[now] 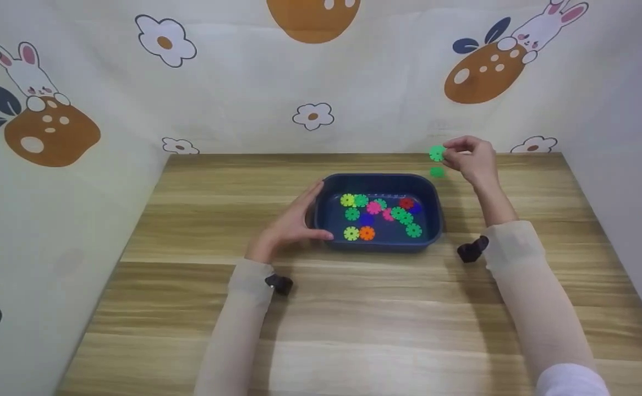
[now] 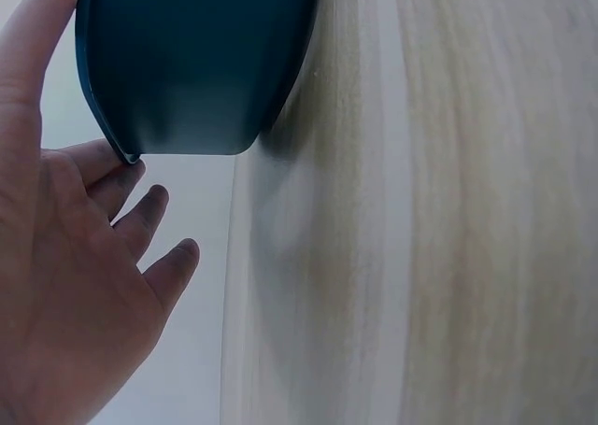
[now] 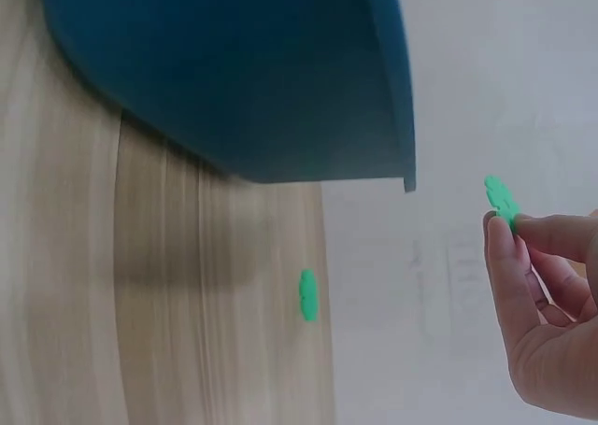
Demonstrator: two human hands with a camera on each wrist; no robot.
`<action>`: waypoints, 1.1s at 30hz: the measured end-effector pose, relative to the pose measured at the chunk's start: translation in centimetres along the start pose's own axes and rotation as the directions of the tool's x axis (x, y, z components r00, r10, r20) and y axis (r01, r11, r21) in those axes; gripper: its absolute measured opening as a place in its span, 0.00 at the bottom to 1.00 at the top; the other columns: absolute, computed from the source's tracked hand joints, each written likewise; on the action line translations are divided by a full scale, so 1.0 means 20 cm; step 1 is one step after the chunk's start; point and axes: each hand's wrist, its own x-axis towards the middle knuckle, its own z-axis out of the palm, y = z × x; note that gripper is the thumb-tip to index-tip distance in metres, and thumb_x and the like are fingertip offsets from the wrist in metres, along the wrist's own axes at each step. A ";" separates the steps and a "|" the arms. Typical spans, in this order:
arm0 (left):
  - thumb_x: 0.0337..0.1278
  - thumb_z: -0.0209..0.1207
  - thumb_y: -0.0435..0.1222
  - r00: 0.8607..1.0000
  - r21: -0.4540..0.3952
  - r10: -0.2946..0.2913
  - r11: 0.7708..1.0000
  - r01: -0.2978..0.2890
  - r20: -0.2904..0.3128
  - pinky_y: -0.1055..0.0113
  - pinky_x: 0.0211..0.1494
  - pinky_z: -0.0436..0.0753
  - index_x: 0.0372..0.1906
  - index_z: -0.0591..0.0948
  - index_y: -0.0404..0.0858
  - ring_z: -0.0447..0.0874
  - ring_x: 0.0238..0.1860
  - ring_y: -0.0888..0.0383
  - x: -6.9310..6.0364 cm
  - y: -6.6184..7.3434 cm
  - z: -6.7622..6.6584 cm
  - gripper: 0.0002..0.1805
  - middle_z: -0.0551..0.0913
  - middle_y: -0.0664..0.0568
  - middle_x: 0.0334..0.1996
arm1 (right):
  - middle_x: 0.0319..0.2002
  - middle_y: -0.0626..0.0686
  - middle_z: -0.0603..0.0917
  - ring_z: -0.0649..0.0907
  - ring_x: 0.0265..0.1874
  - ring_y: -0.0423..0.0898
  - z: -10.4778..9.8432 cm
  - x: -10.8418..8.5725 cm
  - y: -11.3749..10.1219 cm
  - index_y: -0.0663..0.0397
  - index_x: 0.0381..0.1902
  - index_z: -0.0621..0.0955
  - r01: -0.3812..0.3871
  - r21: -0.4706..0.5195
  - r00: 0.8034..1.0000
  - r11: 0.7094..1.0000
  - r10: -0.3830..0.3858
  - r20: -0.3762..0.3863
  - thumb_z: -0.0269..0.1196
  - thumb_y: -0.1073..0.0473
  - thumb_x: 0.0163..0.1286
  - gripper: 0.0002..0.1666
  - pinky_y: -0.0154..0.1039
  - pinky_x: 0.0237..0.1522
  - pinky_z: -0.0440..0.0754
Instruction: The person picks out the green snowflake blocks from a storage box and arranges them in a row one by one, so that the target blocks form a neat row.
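A dark blue plastic basin [image 1: 378,246] sits on the table, with several flower-shaped discs lying in it, among them a yellow disc [image 1: 351,234], an orange disc [image 1: 367,233] and a red disc [image 1: 406,203]. My left hand [image 1: 290,223] holds the basin's left end, thumb over the near rim and fingers at the far corner; in the left wrist view the lower fingers [image 2: 173,271] hang loose. Beyond the basin's right far corner, my right hand [image 1: 476,161] pinches a green disc [image 1: 436,153] by its edge, above the table. Another green disc [image 1: 437,172] lies below it.
The wood-grain table [image 1: 354,330] reaches a printed cloth backdrop [image 1: 232,99] at the back. Cloth also rises on the left, and a pale wall [image 1: 618,143] stands on the right. A small black device [image 1: 282,284] sits at each wrist.
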 end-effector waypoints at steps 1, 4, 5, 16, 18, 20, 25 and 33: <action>0.43 0.75 0.53 1.000 0.000 0.001 1.000 -0.001 0.000 0.47 0.82 0.49 0.81 0.43 0.52 0.40 0.82 0.49 0.00 0.00 0.00 0.66 0.41 0.47 0.82 | 0.29 0.44 0.79 0.85 0.26 0.32 -0.01 0.00 0.00 0.75 0.50 0.78 -0.003 0.007 1.000 1.000 0.003 0.000 0.61 0.72 0.66 0.16 0.25 0.36 0.86; 0.43 0.76 0.53 1.000 -0.001 0.000 1.000 0.000 0.000 0.46 0.82 0.50 0.81 0.43 0.52 0.41 0.82 0.49 0.00 0.00 0.00 0.66 0.41 0.48 0.82 | 0.28 0.45 0.79 0.84 0.25 0.33 -0.02 0.00 0.01 0.76 0.50 0.78 -0.016 0.024 1.000 1.000 0.016 -0.005 0.61 0.73 0.65 0.16 0.25 0.36 0.86; 0.43 0.76 0.52 1.000 -0.001 0.001 1.000 -0.001 -0.002 0.46 0.82 0.50 0.81 0.42 0.52 0.40 0.82 0.49 0.00 0.00 0.00 0.66 0.41 0.48 0.82 | 0.28 0.45 0.79 0.84 0.25 0.33 -0.02 0.00 0.02 0.76 0.50 0.78 -0.018 0.022 1.000 1.000 0.018 -0.010 0.61 0.73 0.65 0.16 0.25 0.36 0.86; 0.43 0.76 0.52 1.000 -0.010 0.003 1.000 -0.003 -0.004 0.47 0.82 0.49 0.81 0.43 0.50 0.41 0.82 0.48 0.00 0.00 0.00 0.66 0.41 0.49 0.82 | 0.25 0.40 0.80 0.83 0.25 0.32 -0.07 0.06 0.15 0.72 0.50 0.80 -0.050 -0.043 0.994 0.998 0.046 -0.095 0.60 0.71 0.63 0.17 0.24 0.34 0.85; 0.42 0.76 0.54 1.000 -0.005 0.000 1.000 0.000 -0.003 0.47 0.82 0.50 0.81 0.44 0.51 0.41 0.82 0.49 0.00 0.00 0.00 0.67 0.41 0.49 0.82 | 0.25 0.41 0.80 0.82 0.24 0.32 -0.07 0.07 0.17 0.72 0.50 0.80 -0.065 -0.030 0.992 0.997 0.061 -0.109 0.60 0.72 0.63 0.17 0.23 0.34 0.85; 0.41 0.75 0.56 1.000 -0.005 -0.002 1.000 0.002 -0.003 0.47 0.82 0.50 0.81 0.44 0.51 0.41 0.82 0.49 0.00 0.00 0.00 0.67 0.41 0.50 0.82 | 0.26 0.42 0.80 0.82 0.25 0.32 -0.08 0.08 0.19 0.72 0.51 0.79 -0.083 -0.019 0.990 0.996 0.080 -0.120 0.60 0.73 0.63 0.17 0.24 0.35 0.85; 0.41 0.75 0.55 1.000 -0.007 -0.003 1.000 0.003 -0.002 0.47 0.82 0.49 0.81 0.44 0.51 0.40 0.82 0.50 0.00 0.00 0.00 0.67 0.40 0.51 0.82 | 0.29 0.42 0.80 0.82 0.26 0.30 -0.10 0.10 0.25 0.70 0.53 0.80 -0.127 -0.075 0.981 0.989 0.114 -0.154 0.61 0.71 0.65 0.18 0.24 0.37 0.85; 0.41 0.75 0.56 1.000 -0.003 -0.011 1.000 0.011 -0.007 0.47 0.82 0.50 0.81 0.44 0.52 0.40 0.82 0.50 0.00 0.00 0.01 0.67 0.40 0.53 0.82 | 0.26 0.34 0.79 0.79 0.29 0.29 -0.12 0.13 0.32 0.64 0.55 0.81 -0.196 -0.160 0.968 0.967 0.164 -0.190 0.64 0.67 0.64 0.20 0.22 0.36 0.83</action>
